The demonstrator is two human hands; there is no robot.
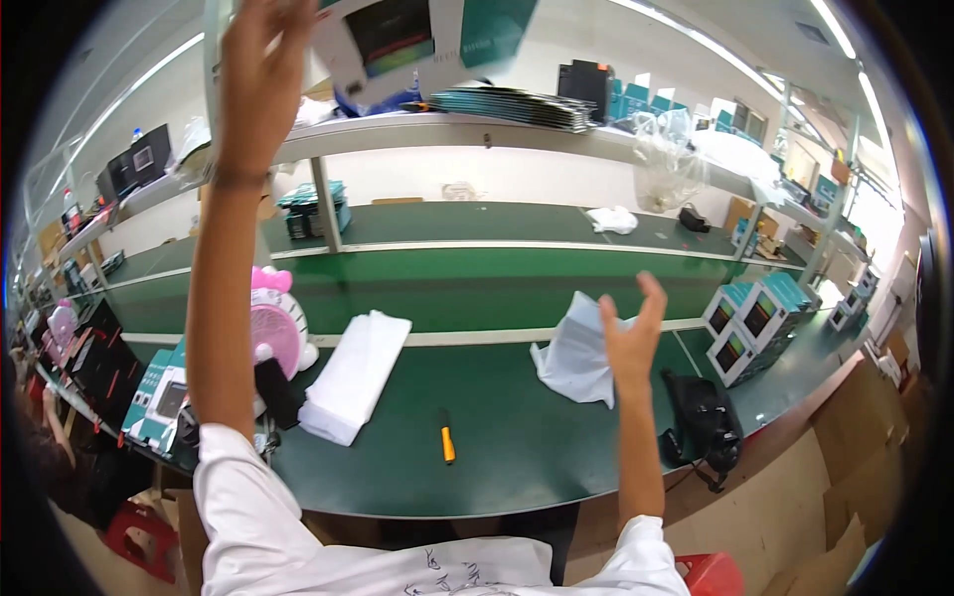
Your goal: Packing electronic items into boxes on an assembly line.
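Observation:
My left hand (263, 74) is raised high at the upper left, its fingers partly cut off by the picture's top edge. It grips the edge of a white and teal carton (452, 35), which looks flat and is tilted in front of the shelf. Over the table at the right, my right hand (633, 338) hovers empty with thumb and fingers apart. Beside and behind it lies a crumpled white sheet or bag (576, 363). A yellow-handled tool (447, 444) with a dark end rests mid-table. Left of it is a stack of white sheets or bags (356, 377).
Flattened cartons (512, 107) are piled on the upper shelf (417, 131). Small teal and white boxes (757, 323) stand stacked at the right, near a black pouch-like thing (704, 417). A pink fan (276, 333) stands left. Another person (60, 447) sits far left.

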